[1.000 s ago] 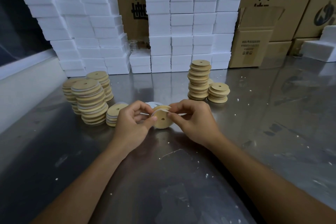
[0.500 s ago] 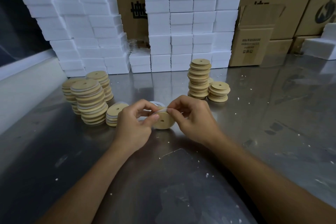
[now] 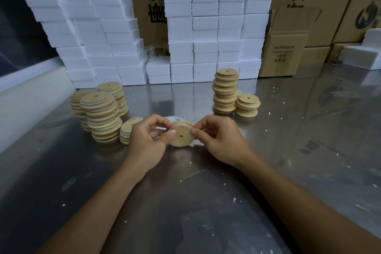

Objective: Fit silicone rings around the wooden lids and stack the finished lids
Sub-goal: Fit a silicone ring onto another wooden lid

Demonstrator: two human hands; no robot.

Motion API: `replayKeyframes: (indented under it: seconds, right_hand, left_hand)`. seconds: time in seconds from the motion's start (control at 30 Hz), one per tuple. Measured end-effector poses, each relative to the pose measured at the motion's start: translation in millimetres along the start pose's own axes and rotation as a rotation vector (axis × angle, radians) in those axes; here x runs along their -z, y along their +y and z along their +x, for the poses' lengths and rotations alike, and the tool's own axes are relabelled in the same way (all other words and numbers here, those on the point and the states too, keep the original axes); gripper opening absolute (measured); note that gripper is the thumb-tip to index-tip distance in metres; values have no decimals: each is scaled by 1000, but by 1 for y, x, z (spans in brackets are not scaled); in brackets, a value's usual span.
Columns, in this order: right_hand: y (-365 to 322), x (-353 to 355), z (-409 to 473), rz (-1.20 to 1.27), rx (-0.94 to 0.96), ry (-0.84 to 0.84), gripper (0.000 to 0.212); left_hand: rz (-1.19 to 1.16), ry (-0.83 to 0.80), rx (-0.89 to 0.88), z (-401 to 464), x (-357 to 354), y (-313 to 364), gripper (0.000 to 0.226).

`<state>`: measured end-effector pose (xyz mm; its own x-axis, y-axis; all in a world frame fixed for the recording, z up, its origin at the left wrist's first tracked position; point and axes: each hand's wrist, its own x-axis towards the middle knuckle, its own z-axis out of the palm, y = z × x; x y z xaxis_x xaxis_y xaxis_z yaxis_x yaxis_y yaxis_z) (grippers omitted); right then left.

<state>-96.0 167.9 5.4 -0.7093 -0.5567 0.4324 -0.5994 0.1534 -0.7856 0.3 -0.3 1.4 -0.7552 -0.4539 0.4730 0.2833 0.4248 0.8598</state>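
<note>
Over a scuffed steel tabletop (image 3: 185,202) flecked with white crumbs, a person's two hands meet on a single wooden lid (image 3: 182,136), a round, pale disc with a small centre hole, held on edge just above the surface. The left hand (image 3: 147,142) grips its left rim, thumb laid across the face. The right hand (image 3: 221,140) pinches the pale silicone ring (image 3: 181,125) against the right rim. Half a second ago the ring still showed slack at the top; now it lies along the upper edge, which suggests the fitting is nearly done and stacking comes next. A white ring-like patch (image 3: 174,118) shows just behind the lid. Left of the hands sits a short pile (image 3: 127,132) and taller, leaning stacks (image 3: 101,115) with pale bands at their edges, probably finished. Farther right, two neater stacks (image 3: 225,90) show bare wood. Behind them rise white foam blocks (image 3: 206,27) and printed cartons (image 3: 286,51).
</note>
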Motion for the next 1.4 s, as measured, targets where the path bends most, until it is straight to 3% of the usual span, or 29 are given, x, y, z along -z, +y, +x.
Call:
replayKeyframes:
  seconds: [0.2, 0.37, 0.67, 0.9, 1.4]
  right_hand:
    - [-6, 2, -2, -123, 104, -27, 5]
    - [-14, 3, -1, -272, 170, -86, 4]
    - [-17, 1, -2, -304, 119, -112, 3]
    - [-16, -1, -2, -293, 128, -91, 11]
    - [-7, 0, 1, -63, -7, 26, 11]
  left_hand:
    - [106, 16, -73, -2, -4, 4, 33]
    - [194, -5, -181, -4, -8, 8, 20]
    - [255, -14, -106, -4, -9, 6, 30]
    - [360, 8, -108, -4, -8, 7, 23]
    - [117, 55, 28, -2, -6, 13, 20]
